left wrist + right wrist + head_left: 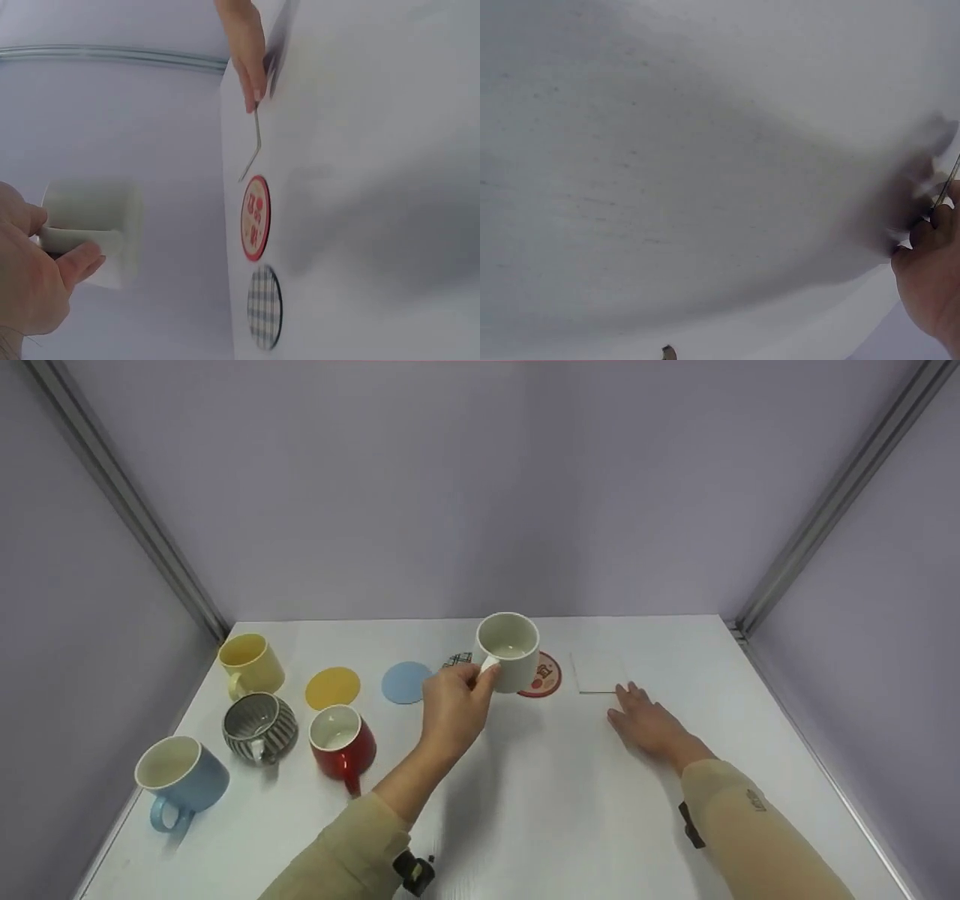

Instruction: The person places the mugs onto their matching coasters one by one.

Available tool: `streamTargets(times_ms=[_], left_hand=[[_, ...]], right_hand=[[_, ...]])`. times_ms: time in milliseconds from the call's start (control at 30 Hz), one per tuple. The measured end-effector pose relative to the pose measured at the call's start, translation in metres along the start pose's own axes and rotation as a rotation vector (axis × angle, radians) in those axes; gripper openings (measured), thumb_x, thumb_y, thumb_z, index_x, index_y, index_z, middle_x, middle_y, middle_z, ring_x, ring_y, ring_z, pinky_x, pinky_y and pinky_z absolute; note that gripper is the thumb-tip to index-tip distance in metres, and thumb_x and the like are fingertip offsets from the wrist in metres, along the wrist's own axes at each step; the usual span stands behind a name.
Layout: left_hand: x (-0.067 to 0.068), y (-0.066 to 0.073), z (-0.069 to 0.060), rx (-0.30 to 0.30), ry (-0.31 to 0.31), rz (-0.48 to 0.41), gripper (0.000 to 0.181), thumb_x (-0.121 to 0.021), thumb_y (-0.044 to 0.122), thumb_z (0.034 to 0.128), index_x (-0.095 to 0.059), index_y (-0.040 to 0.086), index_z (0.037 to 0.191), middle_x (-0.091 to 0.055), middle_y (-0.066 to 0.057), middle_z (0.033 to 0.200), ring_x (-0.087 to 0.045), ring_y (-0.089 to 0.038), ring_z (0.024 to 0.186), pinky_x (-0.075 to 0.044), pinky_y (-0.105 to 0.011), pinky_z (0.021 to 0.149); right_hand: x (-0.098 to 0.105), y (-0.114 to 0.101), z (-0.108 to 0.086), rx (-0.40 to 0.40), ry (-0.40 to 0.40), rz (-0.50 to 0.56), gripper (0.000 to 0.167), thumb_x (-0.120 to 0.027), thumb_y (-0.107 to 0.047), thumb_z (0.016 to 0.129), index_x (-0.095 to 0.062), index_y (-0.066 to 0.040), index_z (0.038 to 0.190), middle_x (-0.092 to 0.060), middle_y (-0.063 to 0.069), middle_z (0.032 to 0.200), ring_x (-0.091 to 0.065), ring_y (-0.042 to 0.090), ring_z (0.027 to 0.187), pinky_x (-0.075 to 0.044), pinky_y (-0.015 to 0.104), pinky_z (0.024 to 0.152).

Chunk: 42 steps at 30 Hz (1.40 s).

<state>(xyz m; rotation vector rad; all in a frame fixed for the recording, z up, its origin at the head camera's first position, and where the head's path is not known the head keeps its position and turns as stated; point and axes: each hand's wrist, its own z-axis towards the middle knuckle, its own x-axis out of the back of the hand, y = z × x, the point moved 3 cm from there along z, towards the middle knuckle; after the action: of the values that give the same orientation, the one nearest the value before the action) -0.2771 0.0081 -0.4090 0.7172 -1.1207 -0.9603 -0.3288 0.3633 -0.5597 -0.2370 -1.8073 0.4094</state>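
Note:
My left hand (456, 709) pinches the handle of a white mug (510, 656), holding it upright above the table; in the left wrist view the mug (90, 199) hangs clear of the surface. Behind and below it lie a round red-rimmed coaster (551, 679) and a black-and-white checked coaster (264, 307), both partly hidden in the head view. My right hand (649, 724) rests low by the table, its fingertips touching the near right corner of a white square coaster (598, 671). Those fingers look extended in the head view; the right wrist view shows them only at its edge.
To the left stand a red mug (356, 750), a grey striped mug (281, 731), a yellow mug (262, 669) and a light blue mug (199, 780). A yellow round coaster (332, 688) and a blue one (406, 682) lie behind the red mug. Walls enclose the white table (585, 817).

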Motion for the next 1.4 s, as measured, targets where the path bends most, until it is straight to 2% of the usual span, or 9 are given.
streamTargets(times_ms=[167,367,467,633,733,833,1033,1167,1400], left_hand=[[-0.036,0.006,0.006,-0.001,-0.018,-0.02,0.026,-0.071,0.023,0.1043,-0.079,0.002,0.091,-0.07,-0.001,0.075,-0.057,-0.013,0.067,-0.046,-0.025,0.055],[-0.073,0.008,0.01,0.008,-0.043,-0.069,0.026,-0.07,0.022,0.105,-0.078,-0.002,0.098,-0.079,-0.011,0.094,-0.068,-0.012,0.075,-0.055,-0.023,0.062],[-0.088,0.006,0.012,0.003,-0.038,-0.081,0.025,-0.07,0.02,0.1051,-0.078,-0.003,0.099,-0.078,-0.012,0.096,-0.072,-0.014,0.077,-0.058,-0.024,0.064],[-0.1,0.0,0.018,0.022,0.013,-0.029,0.027,-0.072,0.021,0.1037,-0.076,0.002,0.085,-0.07,-0.004,0.087,-0.061,-0.015,0.079,-0.052,-0.024,0.064],[-0.105,-0.004,0.021,0.056,0.012,-0.02,0.03,-0.071,0.022,0.1042,-0.071,0.005,0.08,-0.061,0.0,0.08,-0.055,-0.013,0.076,-0.046,-0.023,0.061],[-0.113,-0.008,0.024,0.083,0.006,-0.016,0.028,-0.07,0.024,0.1054,-0.072,0.005,0.085,-0.058,0.002,0.075,-0.053,-0.011,0.072,-0.044,-0.022,0.059],[-0.131,-0.014,0.028,0.116,0.012,-0.008,0.025,-0.069,0.025,0.1063,-0.076,0.003,0.099,-0.06,0.003,0.078,-0.054,-0.011,0.073,-0.046,-0.023,0.061],[-0.144,-0.016,0.031,0.119,0.016,-0.018,0.026,-0.068,0.024,0.1063,-0.076,0.003,0.095,-0.057,0.004,0.074,-0.051,-0.009,0.069,-0.044,-0.023,0.059],[-0.167,-0.025,0.033,0.174,0.033,-0.08,0.022,-0.07,0.025,0.1054,-0.077,0.006,0.095,-0.058,0.006,0.075,-0.052,-0.008,0.07,-0.044,-0.024,0.062]], right_hand=[[-0.001,0.0,-0.004,-0.04,0.004,0.036,0.069,-0.03,-0.046,0.116,-0.016,-0.005,0.169,-0.007,0.023,0.174,-0.005,0.044,0.16,-0.007,0.059,0.126],[-0.002,0.0,-0.011,-0.063,0.008,0.053,0.067,-0.032,-0.044,0.115,-0.019,-0.006,0.168,-0.009,0.021,0.175,-0.006,0.042,0.16,-0.008,0.058,0.126],[-0.002,0.0,-0.013,-0.058,0.008,0.035,0.066,-0.032,-0.044,0.115,-0.019,-0.006,0.168,-0.009,0.019,0.175,-0.007,0.04,0.161,-0.009,0.057,0.126],[-0.001,-0.01,-0.007,-0.011,-0.01,-0.008,0.066,-0.032,-0.042,0.116,-0.018,-0.004,0.168,-0.009,0.02,0.175,-0.008,0.041,0.161,-0.011,0.057,0.126],[-0.003,-0.016,-0.003,0.015,-0.01,-0.037,0.065,-0.033,-0.039,0.116,-0.018,-0.003,0.168,-0.011,0.022,0.174,-0.01,0.042,0.16,-0.012,0.057,0.126],[-0.005,-0.021,0.002,0.035,-0.008,-0.059,0.064,-0.033,-0.037,0.115,-0.019,-0.001,0.167,-0.012,0.023,0.173,-0.011,0.043,0.16,-0.014,0.058,0.126],[-0.008,-0.024,0.004,0.04,-0.025,-0.061,0.065,-0.031,-0.038,0.115,-0.019,-0.002,0.167,-0.012,0.022,0.174,-0.012,0.042,0.16,-0.014,0.058,0.126],[-0.007,-0.023,0.005,0.044,-0.025,-0.051,0.065,-0.033,-0.038,0.115,-0.02,-0.001,0.167,-0.013,0.024,0.173,-0.013,0.044,0.159,-0.014,0.059,0.125],[-0.007,-0.023,0.003,0.044,-0.014,-0.033,0.064,-0.035,-0.037,0.115,-0.021,-0.001,0.167,-0.014,0.025,0.172,-0.012,0.045,0.159,-0.014,0.06,0.125]])
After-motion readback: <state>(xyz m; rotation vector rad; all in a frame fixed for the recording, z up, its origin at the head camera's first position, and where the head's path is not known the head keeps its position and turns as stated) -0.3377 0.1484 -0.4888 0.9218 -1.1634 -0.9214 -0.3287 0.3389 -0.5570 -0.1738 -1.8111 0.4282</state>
